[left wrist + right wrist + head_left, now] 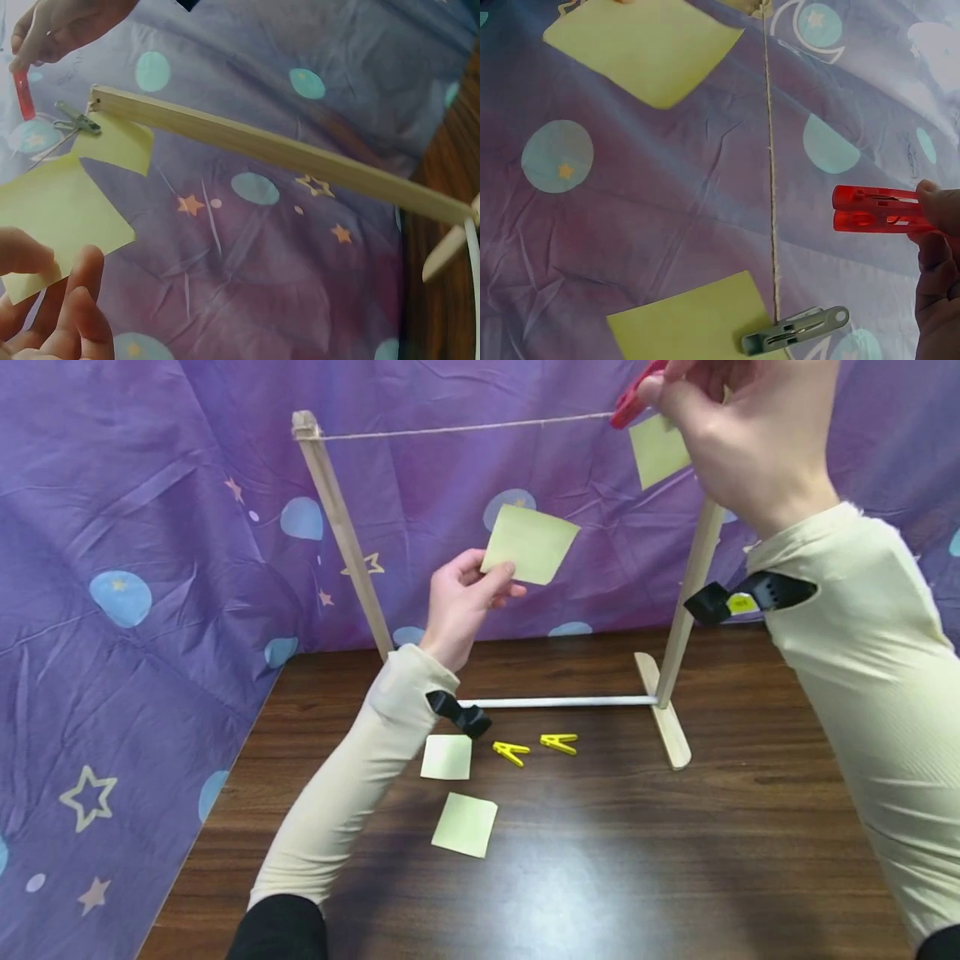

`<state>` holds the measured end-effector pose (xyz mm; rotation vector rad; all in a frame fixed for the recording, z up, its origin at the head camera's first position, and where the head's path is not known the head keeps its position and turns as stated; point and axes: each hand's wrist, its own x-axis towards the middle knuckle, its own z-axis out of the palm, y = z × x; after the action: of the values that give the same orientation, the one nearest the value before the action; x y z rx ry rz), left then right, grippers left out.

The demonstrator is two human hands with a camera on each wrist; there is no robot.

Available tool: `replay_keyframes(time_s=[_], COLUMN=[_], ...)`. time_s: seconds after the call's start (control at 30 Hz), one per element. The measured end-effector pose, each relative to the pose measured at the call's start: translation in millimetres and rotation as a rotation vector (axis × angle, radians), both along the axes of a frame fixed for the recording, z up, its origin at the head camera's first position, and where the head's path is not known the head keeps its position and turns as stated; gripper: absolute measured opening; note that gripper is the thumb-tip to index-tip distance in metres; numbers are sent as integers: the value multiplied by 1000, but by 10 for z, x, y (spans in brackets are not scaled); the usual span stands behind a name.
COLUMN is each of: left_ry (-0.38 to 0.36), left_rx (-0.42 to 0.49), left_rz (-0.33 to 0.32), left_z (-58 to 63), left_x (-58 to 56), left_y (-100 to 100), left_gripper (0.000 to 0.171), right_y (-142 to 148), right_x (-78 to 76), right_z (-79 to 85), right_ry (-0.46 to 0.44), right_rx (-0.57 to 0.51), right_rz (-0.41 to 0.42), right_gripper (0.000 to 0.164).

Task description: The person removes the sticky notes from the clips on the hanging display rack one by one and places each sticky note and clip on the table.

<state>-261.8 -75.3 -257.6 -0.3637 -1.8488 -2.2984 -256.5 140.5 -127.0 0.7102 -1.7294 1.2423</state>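
Note:
Between thumb and fingers, my left hand (461,602) holds a pale yellow sticky note (532,543) below the string (450,431), apart from it. My right hand (757,452), raised at the upper right, pinches a red clothespin (877,210) by one end. In the right wrist view its jaws look closed and stand to the side of the string. Another yellow note (690,319) hangs on the string near the right post, gripped by a grey-green clothespin (799,331). The right hand partly hides that hung note in the head view.
The string runs between two wooden posts, left (341,518) and right (693,585), joined low by a white bar (562,702). On the brown table (637,860) lie two yellow clothespins (551,741) and two notes (465,825). A purple patterned cloth (187,527) hangs behind.

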Motion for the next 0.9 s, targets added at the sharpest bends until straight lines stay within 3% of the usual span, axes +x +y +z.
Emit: replay_keyframes(time_s=[0.2,0.4,0.67,0.9], left_ry=[86,89,67,67], left_rx=[-185,-306,-342,-375], left_rz=[37,16,20,23], left_z=[-130,-273,-388,-418], left_x=[129,233,288,316], left_y=[-119,-222,-289,-320], left_gripper=[12,15,14,13], right_y=[71,117,166,191], right_x=[48,65,92,107], right_z=[-166,-330,-461,-512], right_ry=[73,62,44,38], right_rx=[24,-15,-8,4], right_rz=[35,52,22,-1], right_gripper=[12,12,14,14])
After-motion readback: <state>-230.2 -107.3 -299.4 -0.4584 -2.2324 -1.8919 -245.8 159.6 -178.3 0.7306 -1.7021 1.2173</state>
